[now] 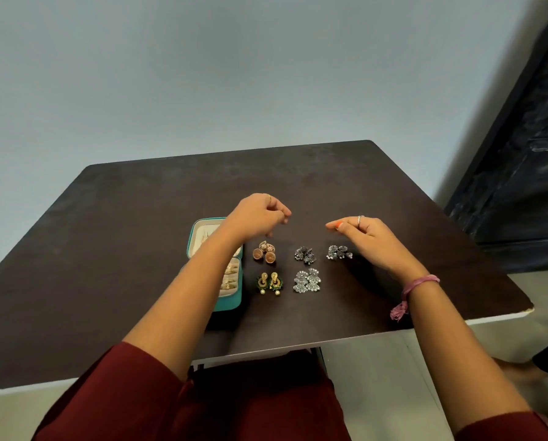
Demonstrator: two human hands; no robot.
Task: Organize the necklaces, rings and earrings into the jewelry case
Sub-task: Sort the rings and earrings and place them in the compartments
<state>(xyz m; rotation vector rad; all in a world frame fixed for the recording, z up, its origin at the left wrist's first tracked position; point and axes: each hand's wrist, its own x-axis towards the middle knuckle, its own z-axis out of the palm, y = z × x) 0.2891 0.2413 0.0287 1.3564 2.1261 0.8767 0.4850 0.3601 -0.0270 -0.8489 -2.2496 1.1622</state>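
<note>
Both grips hover loosely curled, grasping nothing: left hand (260,218) above the copper earrings (264,253), right hand (366,237) above the dark silver studs (339,252). At 9 o'clock on the desk (123,249) the teal jewelry case (231,300) lies open.

Left hand (256,218) raised, fingers loosely curled, right hand (366,235) raised, forefinger extended, holding nothing
</note>
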